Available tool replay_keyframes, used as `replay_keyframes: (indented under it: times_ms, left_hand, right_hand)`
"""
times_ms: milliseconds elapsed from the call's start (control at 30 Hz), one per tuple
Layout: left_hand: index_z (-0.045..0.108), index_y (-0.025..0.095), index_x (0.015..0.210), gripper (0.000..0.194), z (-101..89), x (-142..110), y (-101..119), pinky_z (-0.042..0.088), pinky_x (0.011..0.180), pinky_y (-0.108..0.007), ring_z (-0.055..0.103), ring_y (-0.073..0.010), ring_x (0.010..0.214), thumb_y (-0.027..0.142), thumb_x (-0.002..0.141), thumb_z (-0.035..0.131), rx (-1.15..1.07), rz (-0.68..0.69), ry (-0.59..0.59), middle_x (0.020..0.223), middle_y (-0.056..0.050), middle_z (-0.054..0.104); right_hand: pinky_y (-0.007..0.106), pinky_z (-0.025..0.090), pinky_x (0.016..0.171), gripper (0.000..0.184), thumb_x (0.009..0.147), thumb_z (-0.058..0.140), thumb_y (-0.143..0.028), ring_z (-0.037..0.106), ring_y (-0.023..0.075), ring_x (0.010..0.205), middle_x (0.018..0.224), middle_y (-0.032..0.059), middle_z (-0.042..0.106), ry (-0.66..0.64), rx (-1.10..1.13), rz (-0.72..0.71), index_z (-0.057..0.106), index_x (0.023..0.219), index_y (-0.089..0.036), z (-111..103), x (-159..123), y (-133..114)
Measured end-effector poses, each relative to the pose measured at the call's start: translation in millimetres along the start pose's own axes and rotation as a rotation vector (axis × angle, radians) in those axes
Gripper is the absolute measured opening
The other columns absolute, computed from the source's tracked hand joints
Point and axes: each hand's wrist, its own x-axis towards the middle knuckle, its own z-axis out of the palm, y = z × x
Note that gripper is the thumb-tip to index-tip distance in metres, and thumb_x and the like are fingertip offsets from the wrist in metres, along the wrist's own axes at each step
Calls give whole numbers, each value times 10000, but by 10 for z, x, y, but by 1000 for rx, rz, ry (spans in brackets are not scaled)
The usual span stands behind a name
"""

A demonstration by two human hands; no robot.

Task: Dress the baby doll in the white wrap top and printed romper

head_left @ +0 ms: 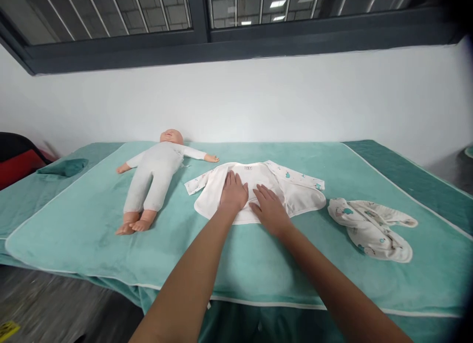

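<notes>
A white baby shirt with small prints on its sleeves lies spread open on the green cover, its inside facing up. Flat on its left half rests my left hand, fingers stretched out. My right hand lies on the shirt's lower middle, also with fingers extended, and a narrow gap separates the two hands. To the left, a baby doll with a pale cloth body lies on its back, arms out. On the right is a crumpled printed baby garment, apart from both hands.
The green padded cover with white piping drapes over the bed's front edge. Behind it stands a white wall below a dark-framed window. A black and red object sits at the far left, beside a folded green cloth.
</notes>
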Motion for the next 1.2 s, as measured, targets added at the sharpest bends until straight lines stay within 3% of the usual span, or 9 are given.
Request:
replay_keyframes:
  times_ms: [100,200,367,600,800,1000,1200]
  left_hand:
    - [233,-51,1557,699,-9,19,-5,137,1275,-449,106,-308,1567,389,1015,210,10,7,-29,1663,-237,143]
    - [221,-28,1568,708,-25,60,-18,116,1276,-445,83,-309,1570,405,1007,215,19,21,-70,1673,-221,113]
    - [159,-1,1589,734,-50,132,-43,65,1277,-448,20,-302,1573,433,997,176,27,15,-148,1685,-202,29]
    - [120,85,1609,800,-93,273,-63,104,1269,-496,-27,-284,1567,561,973,218,-1,-34,-272,1680,-155,-40]
    - [48,80,1612,875,-80,395,-66,23,1268,-491,-134,-281,1549,631,954,220,-9,-27,-327,1667,-155,-132]
    - [46,142,1620,932,-95,502,-84,89,1254,-561,-120,-302,1548,686,913,316,-7,-46,-400,1659,-127,-139]
    - [35,173,1624,1014,-147,542,-103,132,1247,-573,-115,-318,1547,759,862,360,-18,-65,-469,1653,-111,-170]
  right_hand:
    - [438,367,1118,397,990,535,-389,446,285,1346,1431,145,545,62,64,-96,581,1292,-135,-71,-378,-141]
    - [415,443,975,335,950,612,-425,529,267,1162,1271,104,615,52,61,-135,618,1189,-190,-149,-528,-262]
    - [385,449,804,154,994,540,-321,558,250,961,1016,61,646,9,-107,-192,643,976,-208,-138,-300,-420]
    - [356,448,743,179,1010,475,-198,561,220,858,923,60,619,26,-83,-213,611,895,-182,-24,-268,-536]
    - [398,463,769,87,961,564,-239,565,256,919,991,75,638,10,-35,-295,634,985,-193,-28,-276,-773]
    - [450,501,833,317,926,504,-115,602,304,1062,1122,121,704,20,49,-283,629,1205,-200,229,-8,-1186]
    - [495,516,988,437,954,460,-136,611,317,1198,1260,131,689,29,179,-308,549,1376,-202,380,154,-1276]
